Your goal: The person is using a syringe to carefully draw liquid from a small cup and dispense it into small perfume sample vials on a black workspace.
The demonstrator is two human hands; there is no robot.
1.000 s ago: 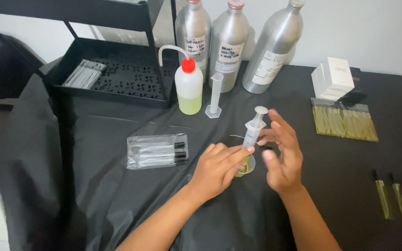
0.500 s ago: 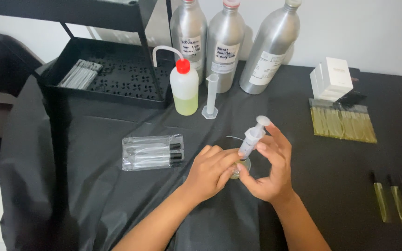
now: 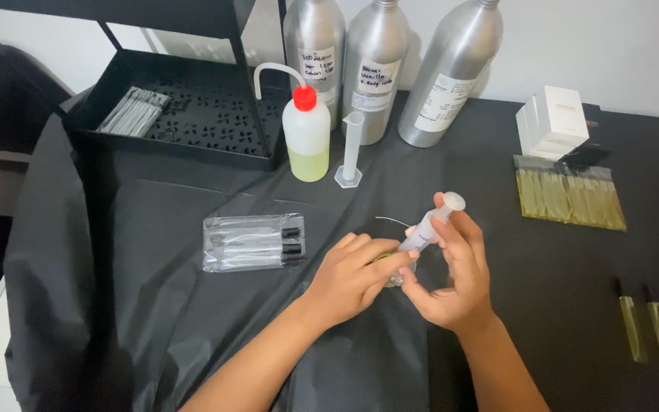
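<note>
On the black, wrinkled table cloth (image 3: 192,320), the right hand (image 3: 451,282) grips a clear plastic syringe (image 3: 430,226), tilted, with its tip down in a small round cup (image 3: 395,273) of yellow liquid. The left hand (image 3: 348,278) closes around this cup and holds it. Behind stand a soft squeeze bottle (image 3: 306,137) with red cap and three matte aluminium bottles (image 3: 375,69).

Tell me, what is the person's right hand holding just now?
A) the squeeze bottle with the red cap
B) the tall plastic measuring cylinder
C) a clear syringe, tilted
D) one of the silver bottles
C: the right hand grips a clear syringe, tilted with its plunger end up, while the left hand steadies a small cup under its tip.
</note>
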